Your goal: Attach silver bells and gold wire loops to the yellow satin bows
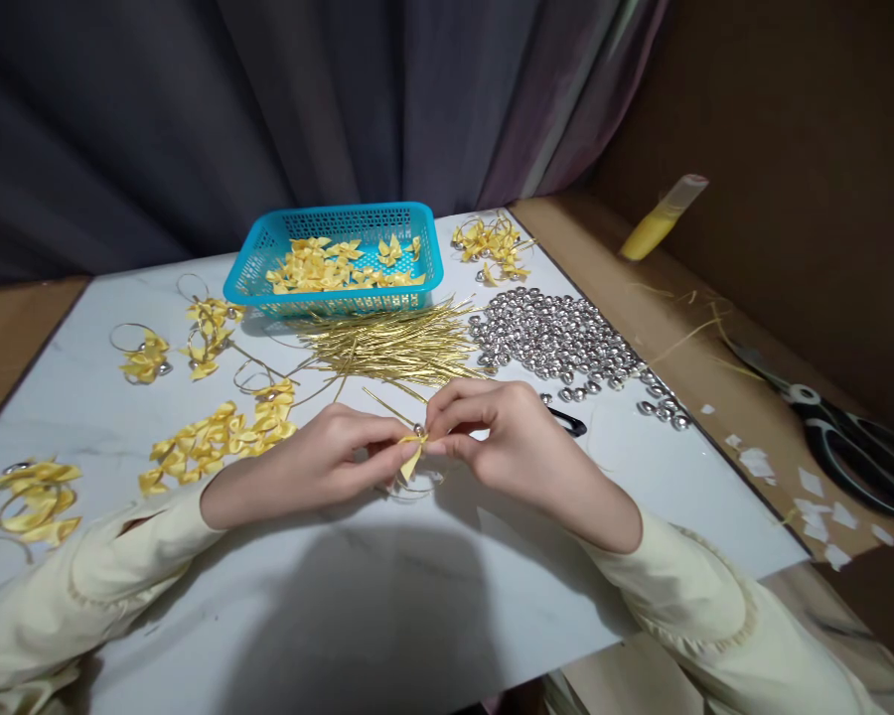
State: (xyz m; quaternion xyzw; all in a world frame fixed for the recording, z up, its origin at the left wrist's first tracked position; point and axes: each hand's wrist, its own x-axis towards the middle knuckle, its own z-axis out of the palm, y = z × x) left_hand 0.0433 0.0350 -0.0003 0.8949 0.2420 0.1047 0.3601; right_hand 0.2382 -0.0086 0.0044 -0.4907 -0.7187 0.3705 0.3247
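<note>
Both hands meet over the middle of the white board. My left hand (pixel 343 452) pinches the left side of a small yellow ribbon piece (pixel 411 463) between thumb and fingertips. From the right, my right hand (pixel 492 427) is closed on the same piece. A silver bead (pixel 418 430) sits at its top, with a gold wire (pixel 387 408) sticking out up and to the left. A thin loop shows below the fingers. Gold wires (pixel 394 346) lie in a pile just beyond the hands. Loose yellow ribbon bows (pixel 201 444) are spread left of my left hand.
A blue basket (pixel 333 298) of yellow bows stands at the back. Silver beads (pixel 555 333) lie right of the wires. Finished-looking ribbon loops (pixel 34 497) rest at left and back right. Black scissors (pixel 849 437), paper scraps and a yellow tube (pixel 660 220) are at far right.
</note>
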